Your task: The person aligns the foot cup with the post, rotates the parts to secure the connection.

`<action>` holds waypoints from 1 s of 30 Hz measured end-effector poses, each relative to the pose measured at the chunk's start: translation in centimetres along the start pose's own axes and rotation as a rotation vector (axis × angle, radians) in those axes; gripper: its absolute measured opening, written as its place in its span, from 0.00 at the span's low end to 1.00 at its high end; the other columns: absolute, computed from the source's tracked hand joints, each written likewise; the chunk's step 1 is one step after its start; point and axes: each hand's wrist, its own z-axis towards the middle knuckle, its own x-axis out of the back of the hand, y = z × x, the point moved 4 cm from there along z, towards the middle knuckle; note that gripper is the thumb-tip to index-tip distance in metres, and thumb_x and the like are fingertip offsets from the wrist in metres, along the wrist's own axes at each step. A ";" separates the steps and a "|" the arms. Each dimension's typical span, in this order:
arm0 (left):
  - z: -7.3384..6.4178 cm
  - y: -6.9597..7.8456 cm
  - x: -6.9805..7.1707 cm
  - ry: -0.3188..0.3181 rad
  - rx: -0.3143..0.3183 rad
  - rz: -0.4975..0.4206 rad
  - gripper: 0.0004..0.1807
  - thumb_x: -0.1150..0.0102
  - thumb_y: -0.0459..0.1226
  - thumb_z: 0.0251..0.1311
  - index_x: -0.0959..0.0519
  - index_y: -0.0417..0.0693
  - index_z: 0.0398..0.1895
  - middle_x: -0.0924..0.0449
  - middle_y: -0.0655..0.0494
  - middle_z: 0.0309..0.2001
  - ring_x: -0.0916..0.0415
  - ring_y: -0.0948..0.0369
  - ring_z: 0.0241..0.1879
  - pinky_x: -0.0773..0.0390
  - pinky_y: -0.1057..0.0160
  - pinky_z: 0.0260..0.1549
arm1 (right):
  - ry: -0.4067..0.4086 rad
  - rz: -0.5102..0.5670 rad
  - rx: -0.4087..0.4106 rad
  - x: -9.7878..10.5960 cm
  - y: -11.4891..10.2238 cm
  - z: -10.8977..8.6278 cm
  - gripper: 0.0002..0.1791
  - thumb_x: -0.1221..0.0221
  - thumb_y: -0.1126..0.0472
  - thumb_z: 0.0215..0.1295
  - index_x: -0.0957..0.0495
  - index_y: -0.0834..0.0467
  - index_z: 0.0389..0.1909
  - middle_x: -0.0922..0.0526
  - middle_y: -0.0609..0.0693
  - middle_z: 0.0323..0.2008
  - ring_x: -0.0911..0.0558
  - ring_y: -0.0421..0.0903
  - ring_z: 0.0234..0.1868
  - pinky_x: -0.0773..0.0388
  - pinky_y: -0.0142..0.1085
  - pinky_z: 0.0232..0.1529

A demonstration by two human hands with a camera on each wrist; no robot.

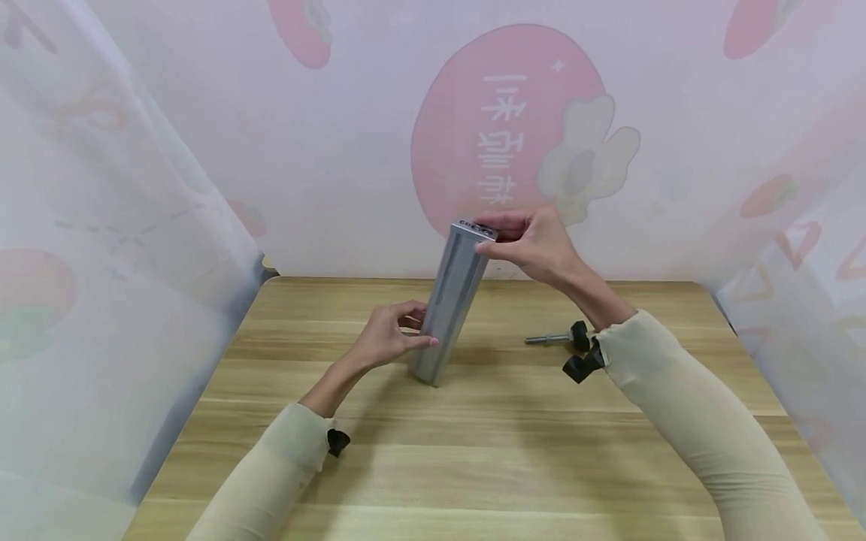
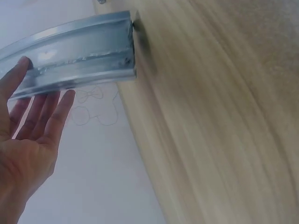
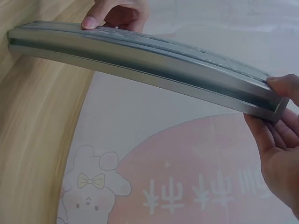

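My right hand point(image 1: 534, 244) pinches the top end of a slotted aluminium extrusion point(image 1: 452, 300) between thumb and fingers, and my left hand point(image 1: 386, 338) grips it lower down the same way. It is tilted over the wooden table point(image 1: 473, 466), and I can't tell whether its bottom end touches; a black-knobbed bolt point(image 1: 558, 338) lies near my right wrist.

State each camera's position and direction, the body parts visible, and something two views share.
Head: on the head, facing forward-down at the metal bar; left hand, right hand, sleeves show.
Left wrist: on that wrist, facing the bar; left hand shows.
Right wrist: on that wrist, facing the bar; both hands show.
Both wrist views share the tabletop.
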 end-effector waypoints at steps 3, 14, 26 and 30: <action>0.1 0.3 0.2 -0.014 0.008 -0.032 0.24 0.21 0.31 0.57 0.16 0.36 0.57 0.11 0.43 0.48 0.12 0.49 0.48 0.12 0.56 0.47 | -0.032 -0.010 0.012 -0.1 -0.4 0.2 0.21 0.25 0.70 0.59 0.13 0.66 0.55 0.10 0.62 0.49 0.08 0.44 0.42 0.13 0.33 0.42; 0.5 0.8 0.1 -0.021 -0.006 -0.092 0.22 0.22 0.30 0.58 0.16 0.36 0.56 0.11 0.44 0.49 0.12 0.50 0.49 0.12 0.60 0.45 | -0.124 -0.060 0.069 -0.8 -1.0 0.9 0.22 0.24 0.67 0.59 0.12 0.63 0.55 0.09 0.58 0.49 0.09 0.52 0.45 0.14 0.31 0.40; -0.3 0.8 0.4 -0.008 -0.019 -0.108 0.20 0.22 0.28 0.57 0.16 0.40 0.52 0.12 0.46 0.48 0.11 0.50 0.49 0.12 0.59 0.45 | -0.079 0.022 0.063 -1.8 -1.0 0.3 0.21 0.23 0.68 0.57 0.12 0.67 0.53 0.09 0.60 0.42 0.09 0.51 0.40 0.12 0.36 0.42; -0.5 0.8 0.5 -0.006 -0.017 -0.108 0.19 0.22 0.27 0.55 0.16 0.40 0.50 0.12 0.45 0.46 0.11 0.50 0.48 0.12 0.58 0.44 | -0.080 0.031 0.097 -2.5 -1.1 0.1 0.21 0.23 0.68 0.58 0.12 0.66 0.52 0.09 0.60 0.42 0.08 0.53 0.41 0.12 0.37 0.43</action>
